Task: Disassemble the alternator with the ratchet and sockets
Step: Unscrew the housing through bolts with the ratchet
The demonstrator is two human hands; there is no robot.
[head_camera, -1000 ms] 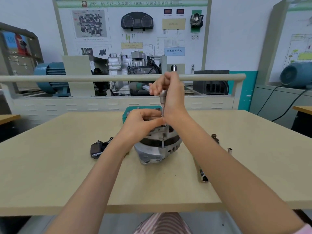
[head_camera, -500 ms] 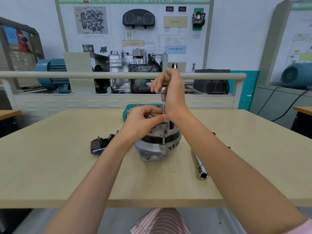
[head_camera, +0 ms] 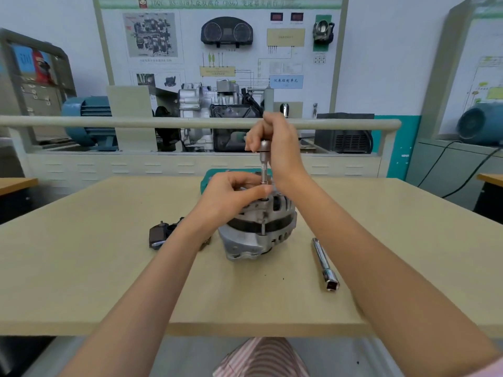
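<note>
Gripping: right hand (head_camera: 277, 144) curled round the head of the ratchet (head_camera: 264, 146), fingers closed tight on it, raised above the alternator (head_camera: 258, 227).
Pinching: left hand (head_camera: 231, 194) with thumb and fingertips closed on the lower end of the shaft (head_camera: 264, 172) under the ratchet, right where it meets the top of the alternator.
Shaft: upright, knurled near the middle, running straight down from the right hand's grip to the left hand's pinch.
Alternator: standing on the table (head_camera: 81, 268) near its middle, silver housing with a dark band round the waist, slotted vents on top, a long bolt (head_camera: 263, 227) visible down its front side.
Extension bar (head_camera: 325, 263): lying flat on the table to the right of the alternator, apart from it, square open end toward the near edge.
Dark part (head_camera: 160, 236): lying on the table left of the alternator, partly hidden by the left forearm; cannot tell what it is.
Green tray (head_camera: 206, 179): behind the alternator, mostly hidden by the hands.
Background: rail (head_camera: 109, 122) across the far side, wall board (head_camera: 217, 50) with diagrams and a gauge cluster behind it.
</note>
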